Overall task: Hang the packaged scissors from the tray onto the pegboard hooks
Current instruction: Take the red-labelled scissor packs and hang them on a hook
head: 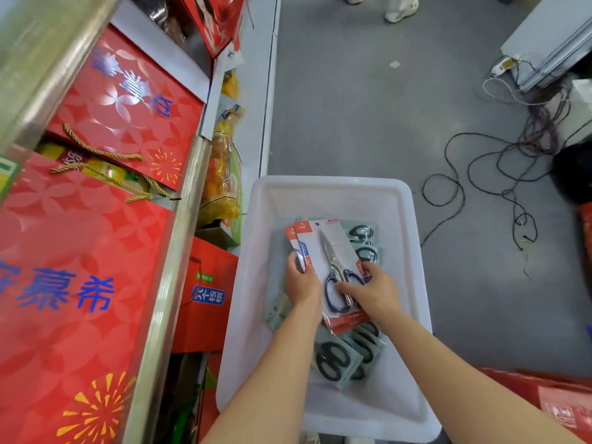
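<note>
A white plastic tray (pixel 333 190) sits on the grey floor below me, holding several carded scissors. On top lie red-and-white packs of scissors (pixel 323 248) with silver blades and dark blue handles. My left hand (pixel 301 280) grips the left edge of these packs. My right hand (pixel 371 290) holds their right side, fingers over the handle loops. Under them lie grey-green packs with black-handled scissors (pixel 339 360). No pegboard or hooks show in this view.
Shelving with metal edges (pixel 166 283) rises at the left, stacked with red gift boxes (pixel 125 107) and snack bags (pixel 224 174). Tangled cables (pixel 499 174) lie on the floor at right. A person's white shoes (pixel 400 8) stand at the top. Red packaging (pixel 557 402) sits at lower right.
</note>
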